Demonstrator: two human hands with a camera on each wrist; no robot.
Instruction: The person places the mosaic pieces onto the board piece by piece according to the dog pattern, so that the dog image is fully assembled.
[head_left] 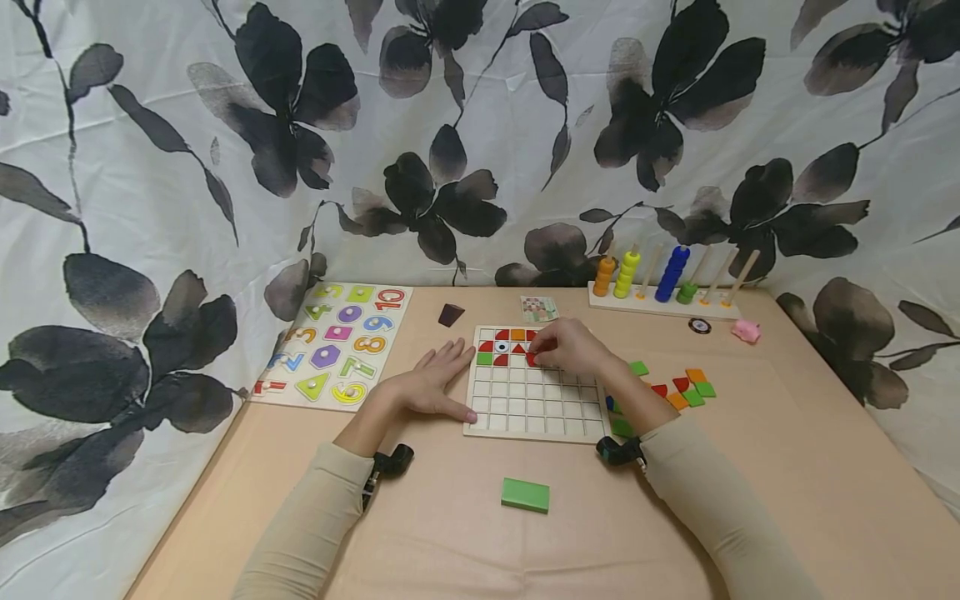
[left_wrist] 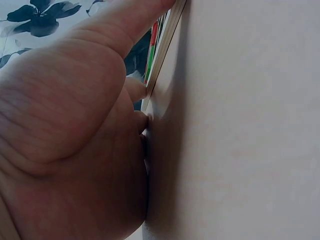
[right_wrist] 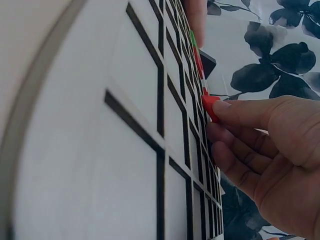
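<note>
A white grid board [head_left: 536, 404] lies on the table, its upper left cells filled with red, orange and green tiles and one tile bearing an eye-like circle. My left hand [head_left: 426, 385] rests beside its left edge with fingers spread and straight; the thumb touches the lower left corner. Over the upper rows, my right hand [head_left: 573, 348] pinches a red tile [right_wrist: 210, 107] between thumb and fingers, right at the grid. The tile's full shape is partly hidden by the fingertips. In the left wrist view, the left palm [left_wrist: 65, 110] stands close against the tabletop.
Loose colored tiles [head_left: 696, 388] lie right of the board, partly behind the right forearm. A green block [head_left: 525, 495] sits in front. Farther back are a number puzzle [head_left: 330, 346], a dark piece [head_left: 451, 314], a picture card [head_left: 539, 309], a peg counter [head_left: 663, 304] and a pink object [head_left: 746, 331].
</note>
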